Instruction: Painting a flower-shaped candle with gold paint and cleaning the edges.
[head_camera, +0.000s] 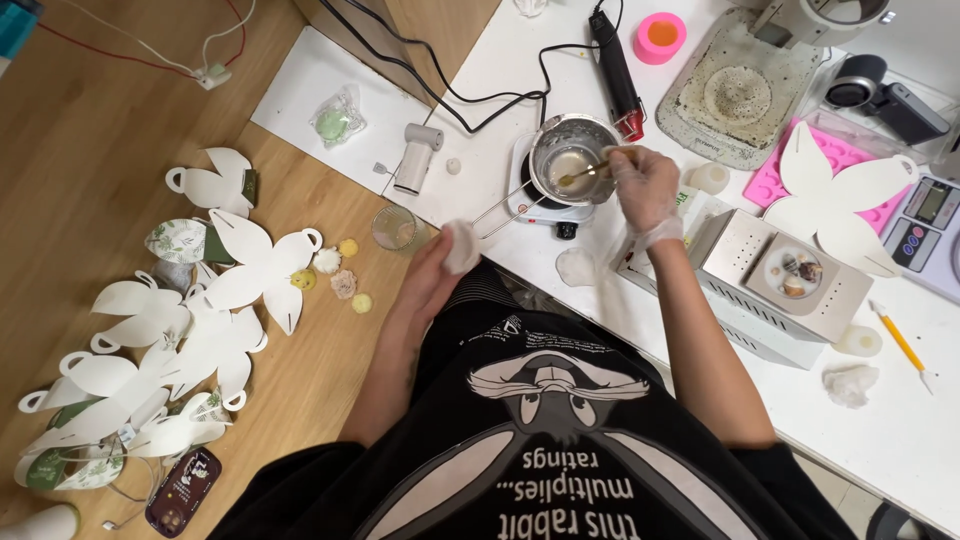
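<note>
A small steel pot (571, 160) with pale melted liquid sits on a white mini hotplate (545, 205) at the white table's edge. My right hand (645, 185), in a thin clear glove, holds a small stirrer (585, 174) whose tip dips into the pot. My left hand (440, 262) grips a white rounded lump (461, 246) just left of the pot's wire handle. A small glass cup (394, 227) stands beside the left hand.
White petal-shaped paper cutouts (240, 270) and small flower pieces lie on the wooden table at left. A heat gun (615, 70), pink tape roll (660, 37), metal box (790, 275), pink mould (850, 165), digital scale (930, 230) and pencil (900, 340) crowd the white table.
</note>
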